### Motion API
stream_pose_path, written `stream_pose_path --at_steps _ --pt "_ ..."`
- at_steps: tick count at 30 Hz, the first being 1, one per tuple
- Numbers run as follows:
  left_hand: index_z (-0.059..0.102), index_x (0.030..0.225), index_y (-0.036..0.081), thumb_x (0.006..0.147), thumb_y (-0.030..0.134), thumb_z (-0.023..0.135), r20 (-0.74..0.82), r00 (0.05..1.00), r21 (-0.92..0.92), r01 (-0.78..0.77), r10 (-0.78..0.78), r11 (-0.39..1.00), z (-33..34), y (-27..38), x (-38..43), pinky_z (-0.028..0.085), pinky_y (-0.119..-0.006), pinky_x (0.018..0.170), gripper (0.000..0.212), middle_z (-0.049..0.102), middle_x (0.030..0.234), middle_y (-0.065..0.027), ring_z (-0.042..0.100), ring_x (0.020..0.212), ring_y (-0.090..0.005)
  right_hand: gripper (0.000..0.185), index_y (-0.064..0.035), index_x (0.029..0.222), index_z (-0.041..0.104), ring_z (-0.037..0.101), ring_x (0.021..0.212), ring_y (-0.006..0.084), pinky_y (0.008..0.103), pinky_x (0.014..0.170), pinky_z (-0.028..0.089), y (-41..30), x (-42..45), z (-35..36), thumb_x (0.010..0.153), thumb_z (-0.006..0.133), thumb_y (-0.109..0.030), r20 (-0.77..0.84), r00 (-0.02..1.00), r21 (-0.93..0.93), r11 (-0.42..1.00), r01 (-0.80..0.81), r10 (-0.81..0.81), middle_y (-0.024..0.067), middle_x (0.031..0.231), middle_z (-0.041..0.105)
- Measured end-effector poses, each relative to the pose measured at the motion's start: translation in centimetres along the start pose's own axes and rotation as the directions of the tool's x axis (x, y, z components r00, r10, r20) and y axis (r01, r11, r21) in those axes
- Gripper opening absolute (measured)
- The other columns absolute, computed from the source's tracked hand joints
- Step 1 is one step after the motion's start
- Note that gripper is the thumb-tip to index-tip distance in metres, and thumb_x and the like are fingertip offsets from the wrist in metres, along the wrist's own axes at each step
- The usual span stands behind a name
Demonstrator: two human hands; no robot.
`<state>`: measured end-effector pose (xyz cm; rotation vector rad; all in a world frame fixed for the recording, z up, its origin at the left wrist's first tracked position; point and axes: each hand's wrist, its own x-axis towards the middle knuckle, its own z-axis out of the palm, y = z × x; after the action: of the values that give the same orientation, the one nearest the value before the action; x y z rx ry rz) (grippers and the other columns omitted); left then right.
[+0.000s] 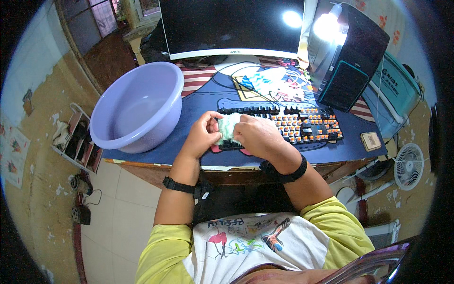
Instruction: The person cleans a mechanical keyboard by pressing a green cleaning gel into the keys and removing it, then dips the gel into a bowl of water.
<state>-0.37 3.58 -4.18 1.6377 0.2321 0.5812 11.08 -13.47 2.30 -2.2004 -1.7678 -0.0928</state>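
A fluffy pale green-and-white cloth (227, 125) lies bunched over the left end of a black mechanical keyboard (292, 128). My left hand (201, 134) pinches the cloth's left edge between thumb and fingers. From the other side, my right hand (260, 136) is curled onto the cloth's right part, its knuckles up. Whether a small piece sits inside the fold cannot be seen. Many keycaps are off the keyboard, baring orange switches on its middle and right; black caps stay along the top row and in a few other spots. My hands hide part of its left half.
A purple plastic basin (136, 106) stands left on the blue desk mat (198, 106). Behind the keyboard are cables and a blue-white fluffy cloth (260, 81). A monitor (232, 26), a computer tower (349, 67) and a lit bulb (327, 26) stand at the back. A small square box (370, 141) lies right.
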Motion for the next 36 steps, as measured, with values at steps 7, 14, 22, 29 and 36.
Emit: stream_pose_path --at_steps 7,14,22,29,36 --pt "0.061 0.114 0.003 0.071 -0.015 0.061 0.008 1.000 0.084 -0.009 0.009 0.996 -0.5 -0.2 0.1 0.046 -0.020 0.065 0.047 0.047 0.081 0.0047 0.049 0.071 -0.0045 0.012 -0.0035 0.093 0.067 0.068 0.089 0.0349 0.0448 0.074 0.055 -1.4 0.5 0.7 0.086 0.058 -0.008 -0.008 0.997 -0.020 0.996 0.083 -0.083 0.0178 0.102 0.063" --pt "0.062 0.113 0.003 0.071 -0.010 0.064 0.018 0.999 0.029 -0.031 0.030 0.999 -0.3 -1.0 0.3 0.044 -0.020 0.062 0.044 0.049 0.079 0.0053 0.047 0.068 -0.0038 0.014 -0.0100 0.084 0.067 0.066 0.083 0.0340 0.0442 0.072 0.052 0.2 0.0 0.0 0.089 0.062 -0.021 0.034 0.999 -0.029 0.999 -0.022 0.023 0.0108 0.093 0.063" --pt "0.063 0.113 0.002 0.071 -0.006 0.065 0.028 1.000 0.001 -0.013 0.013 1.000 -0.3 -0.6 0.1 0.041 -0.020 0.060 0.042 0.049 0.077 0.0059 0.045 0.066 -0.0031 0.021 -0.0026 0.088 0.072 0.065 0.091 0.0341 0.0430 0.080 0.052 1.0 -0.8 -3.5 0.087 0.068 -0.023 -0.032 0.999 0.025 0.999 -0.038 0.039 0.0166 0.092 0.064" --pt "0.061 0.115 0.002 0.073 -0.009 0.065 0.032 0.999 0.021 -0.029 0.028 0.999 -0.4 -1.0 0.3 0.045 -0.020 0.063 0.044 0.048 0.078 0.0051 0.048 0.069 -0.0040 0.024 0.0008 0.091 0.067 0.063 0.090 0.0407 0.0482 0.075 0.047 -0.1 -0.3 -2.9 0.091 0.067 -0.023 -0.381 0.922 0.237 0.956 0.170 -0.069 0.0222 0.088 0.063" --pt "0.063 0.112 0.001 0.071 -0.007 0.065 0.025 1.000 -0.039 0.006 -0.006 0.999 -0.4 -0.2 0.1 0.041 -0.019 0.059 0.042 0.050 0.078 0.0052 0.046 0.067 -0.0023 0.023 -0.0003 0.092 0.058 0.066 0.082 0.0400 0.0454 0.072 0.051 -0.8 0.4 -0.4 0.094 0.064 -0.023 -0.233 0.971 0.451 0.890 0.068 0.044 0.0205 0.083 0.065"
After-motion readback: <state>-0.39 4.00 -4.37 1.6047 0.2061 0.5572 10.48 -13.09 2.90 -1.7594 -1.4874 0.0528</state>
